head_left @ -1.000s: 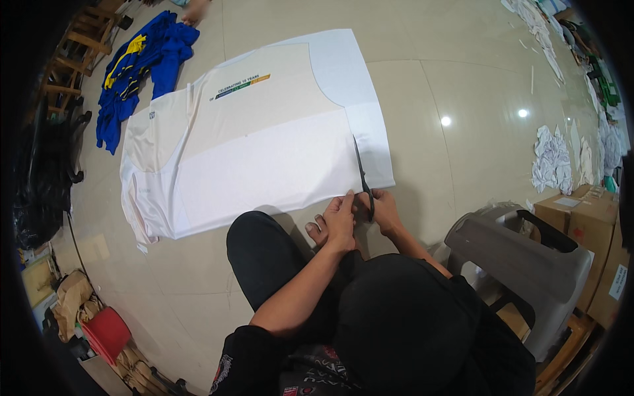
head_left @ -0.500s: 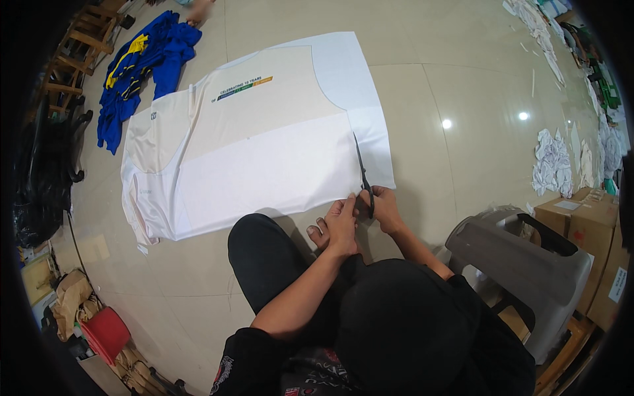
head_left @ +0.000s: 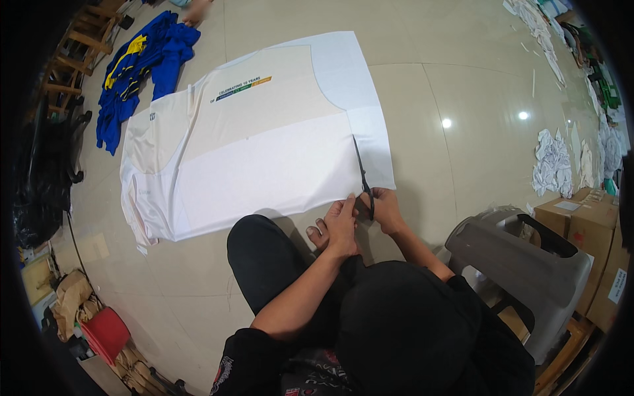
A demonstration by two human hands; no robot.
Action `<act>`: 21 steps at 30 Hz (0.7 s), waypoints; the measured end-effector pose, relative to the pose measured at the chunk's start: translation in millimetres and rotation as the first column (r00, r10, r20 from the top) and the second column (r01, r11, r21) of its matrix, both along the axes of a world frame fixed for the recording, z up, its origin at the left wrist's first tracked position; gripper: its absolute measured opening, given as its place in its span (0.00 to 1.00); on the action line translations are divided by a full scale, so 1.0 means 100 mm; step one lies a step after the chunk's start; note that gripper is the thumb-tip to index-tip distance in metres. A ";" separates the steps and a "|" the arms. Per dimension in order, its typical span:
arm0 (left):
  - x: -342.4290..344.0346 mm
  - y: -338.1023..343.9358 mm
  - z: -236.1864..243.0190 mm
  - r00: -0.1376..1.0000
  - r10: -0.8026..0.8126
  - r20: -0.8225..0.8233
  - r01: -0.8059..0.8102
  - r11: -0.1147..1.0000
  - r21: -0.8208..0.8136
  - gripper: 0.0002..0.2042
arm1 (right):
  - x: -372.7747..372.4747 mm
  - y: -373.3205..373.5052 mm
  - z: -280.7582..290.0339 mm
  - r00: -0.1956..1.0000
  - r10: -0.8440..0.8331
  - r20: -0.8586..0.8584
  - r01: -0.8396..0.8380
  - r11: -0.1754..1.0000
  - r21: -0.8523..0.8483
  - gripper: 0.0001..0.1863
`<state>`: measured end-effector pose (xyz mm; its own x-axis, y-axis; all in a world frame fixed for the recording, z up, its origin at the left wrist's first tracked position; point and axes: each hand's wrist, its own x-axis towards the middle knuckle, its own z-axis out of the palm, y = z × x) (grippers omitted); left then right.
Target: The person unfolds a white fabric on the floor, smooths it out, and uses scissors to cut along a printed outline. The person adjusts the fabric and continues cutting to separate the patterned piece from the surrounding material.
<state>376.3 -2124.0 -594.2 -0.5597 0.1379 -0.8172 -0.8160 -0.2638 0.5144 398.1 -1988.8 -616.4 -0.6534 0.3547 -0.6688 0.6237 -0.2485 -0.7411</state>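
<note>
A large sheet of white and cream fabric (head_left: 264, 152) lies spread on the floor, with a small printed, coloured strip on its cream part. My right hand (head_left: 386, 207) is closed round the handles of black scissors (head_left: 362, 168) at the near right corner. Their long blades point away from me, along the border between the cream-white piece and the paler strip (head_left: 373, 142) on the right. My left hand (head_left: 341, 221) pinches the fabric's near edge just left of the scissors. How far the blades are apart is hard to make out.
Blue and yellow garments (head_left: 155, 59) are heaped at the far left. A grey plastic stool (head_left: 528, 270) and cardboard boxes (head_left: 571, 218) stand close on my right. Crumpled white scraps (head_left: 552, 162) lie beyond them. My bent knee (head_left: 257, 244) is beside the fabric's near edge.
The scissors' tips have come very slightly nearer to me. Both hands keep almost the same places, and the fabric lies nearly as before.
</note>
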 end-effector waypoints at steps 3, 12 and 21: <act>-0.01 -0.01 0.04 1.000 -0.003 0.014 0.003 1.000 -0.003 0.14 | -0.01 0.00 0.05 1.000 -0.003 0.009 0.003 1.000 -0.022 0.14; -0.03 -0.03 0.14 1.000 -0.001 0.030 0.001 1.000 0.014 0.14 | -0.17 0.04 0.08 1.000 0.003 -0.009 -0.003 1.000 -0.015 0.17; -0.02 -0.05 0.16 1.000 -0.005 0.015 0.004 0.999 0.043 0.14 | -0.24 0.06 0.00 1.000 0.005 0.024 -0.005 1.000 0.003 0.17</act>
<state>374.1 -2129.4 -578.4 -0.5465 0.1756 -0.8188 -0.8249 -0.2817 0.4901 373.7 -1983.1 -616.4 -0.6389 0.3533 -0.6833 0.6426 -0.2432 -0.7266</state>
